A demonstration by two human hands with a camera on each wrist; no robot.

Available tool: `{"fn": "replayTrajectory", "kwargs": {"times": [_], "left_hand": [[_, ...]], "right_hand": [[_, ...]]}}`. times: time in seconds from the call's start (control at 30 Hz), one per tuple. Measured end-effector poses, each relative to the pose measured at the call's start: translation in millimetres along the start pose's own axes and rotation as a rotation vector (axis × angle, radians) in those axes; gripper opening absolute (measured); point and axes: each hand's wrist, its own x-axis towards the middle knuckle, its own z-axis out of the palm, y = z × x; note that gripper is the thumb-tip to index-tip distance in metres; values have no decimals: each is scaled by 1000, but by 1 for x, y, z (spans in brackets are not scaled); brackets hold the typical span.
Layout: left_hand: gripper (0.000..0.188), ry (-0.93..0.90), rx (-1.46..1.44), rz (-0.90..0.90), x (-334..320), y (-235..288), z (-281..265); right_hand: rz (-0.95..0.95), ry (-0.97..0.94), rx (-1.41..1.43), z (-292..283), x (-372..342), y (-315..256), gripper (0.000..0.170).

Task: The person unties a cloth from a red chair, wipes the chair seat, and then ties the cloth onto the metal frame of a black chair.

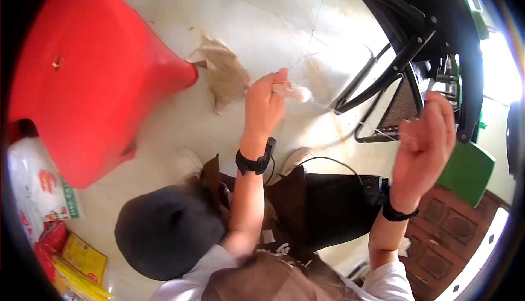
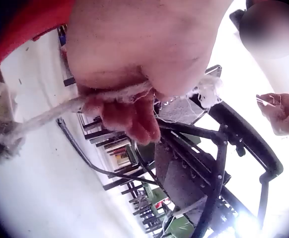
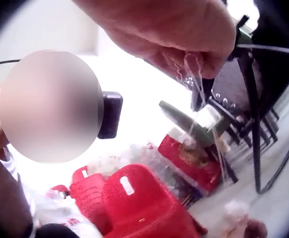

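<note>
My left hand [image 1: 265,104] grips a whitish fibre strand [image 2: 65,109] that runs through its curled fingers. A fluffy white tuft [image 1: 295,91] sticks out on the thumb side; on the other side the strand leads to a piece of beige cloth-like material [image 1: 221,74]. From the tuft, a thin pale thread [image 1: 350,119] stretches across to my right hand [image 1: 429,142], raised at the right. That hand pinches the thread, and loose loops of thread [image 3: 194,64] hang from its fingers in the right wrist view.
A red plastic chair [image 1: 104,77] stands at the left, with bags [image 1: 41,175] and a yellow packet [image 1: 85,257] below it. A black-framed chair [image 1: 404,55] is at the upper right, a green panel [image 1: 467,172] beside it. A black cable [image 1: 328,160] crosses my lap.
</note>
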Motion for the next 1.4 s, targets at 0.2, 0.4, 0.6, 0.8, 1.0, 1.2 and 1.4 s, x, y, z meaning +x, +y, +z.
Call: {"fn": "replayTrajectory", "kwargs": {"times": [0.2, 0.4, 0.6, 0.8, 1.0, 1.2, 1.4], "left_hand": [[47, 121, -242, -73, 11, 53, -5], [52, -269, 64, 122, 24, 166, 20], [58, -605, 152, 43, 43, 222, 6], [69, -219, -25, -62, 34, 193, -22], [58, -207, -141, -123, 28, 197, -41], [41, 8, -92, -37, 40, 219, -38], [35, 194, -287, -172, 48, 222, -27]], "right_hand": [[-142, -458, -375, 13, 16, 52, 33], [-355, -799, -346, 16, 21, 115, 45], [-223, -715, 119, 31, 12, 107, 12], [-49, -523, 6, 14, 23, 99, 18], [101, -462, 117, 12, 28, 78, 15], [-84, -475, -3, 14, 37, 81, 14], [-109, -315, 161, 13, 49, 90, 15]]}}
